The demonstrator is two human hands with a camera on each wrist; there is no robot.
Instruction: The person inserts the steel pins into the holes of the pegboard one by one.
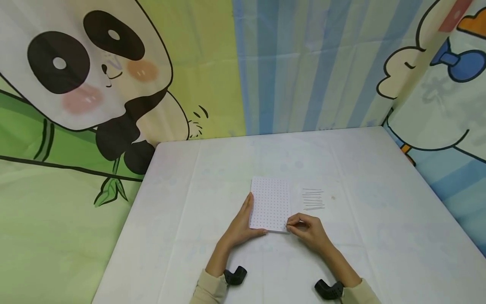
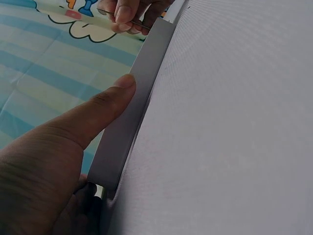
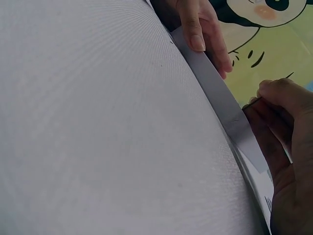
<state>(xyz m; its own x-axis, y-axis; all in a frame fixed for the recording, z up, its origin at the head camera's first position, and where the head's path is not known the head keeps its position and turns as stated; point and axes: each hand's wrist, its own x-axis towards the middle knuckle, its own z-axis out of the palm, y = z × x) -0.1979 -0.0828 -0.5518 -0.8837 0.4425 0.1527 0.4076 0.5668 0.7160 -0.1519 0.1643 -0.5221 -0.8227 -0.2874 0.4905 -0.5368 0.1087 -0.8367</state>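
Note:
A white rectangular block (image 1: 270,202) with rows of small dark dots on top lies on the table; whether the dots are holes I cannot tell. My left hand (image 1: 240,228) rests against its near left corner, fingers straight along the left side. The left thumb (image 2: 105,105) presses on the near side face. At the near right corner, my right hand (image 1: 309,232) pinches a thin dark pin (image 2: 108,13) between thumb and fingers. In the right wrist view the pin (image 3: 289,76) pokes out beyond the fingers, its other end close to the block's edge.
Several similar thin pins (image 1: 313,200) lie in a spaced column right of the block. A white cloth covers the table (image 1: 212,169). Behind it hangs a printed curtain (image 1: 288,63) with a panda and stripes. Each wrist wears a black device (image 1: 235,275).

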